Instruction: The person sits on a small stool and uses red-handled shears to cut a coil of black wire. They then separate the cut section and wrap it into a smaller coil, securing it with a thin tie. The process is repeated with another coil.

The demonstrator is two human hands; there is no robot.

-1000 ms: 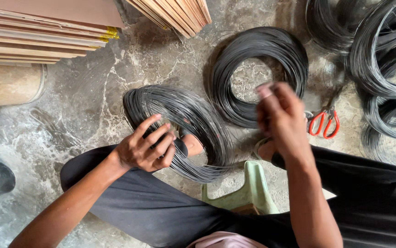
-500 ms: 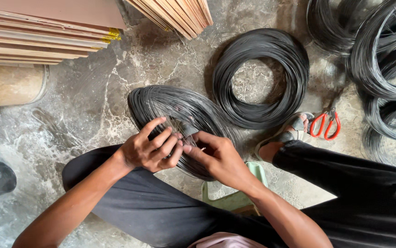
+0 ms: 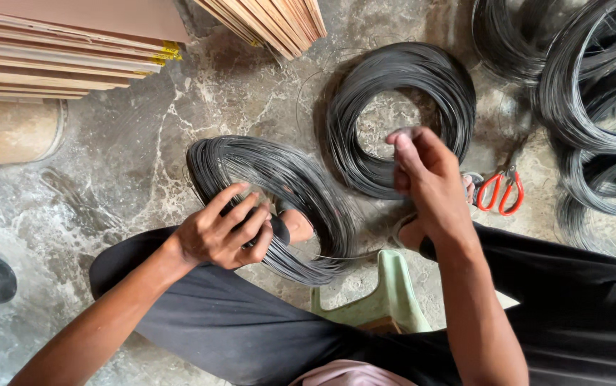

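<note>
Since half a second ago my right hand (image 3: 429, 179) has lifted off, fingertips pinched, while my left hand (image 3: 222, 232) grips the tilted coil of thin black wire (image 3: 279, 193) over my foot on the stone floor (image 3: 107, 157); I should pull strands out steadily.

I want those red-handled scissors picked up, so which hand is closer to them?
Right. The right hand is raised just left of the red-handled scissors in view, while the left hand grips the wire coil far off on the other side.
</note>
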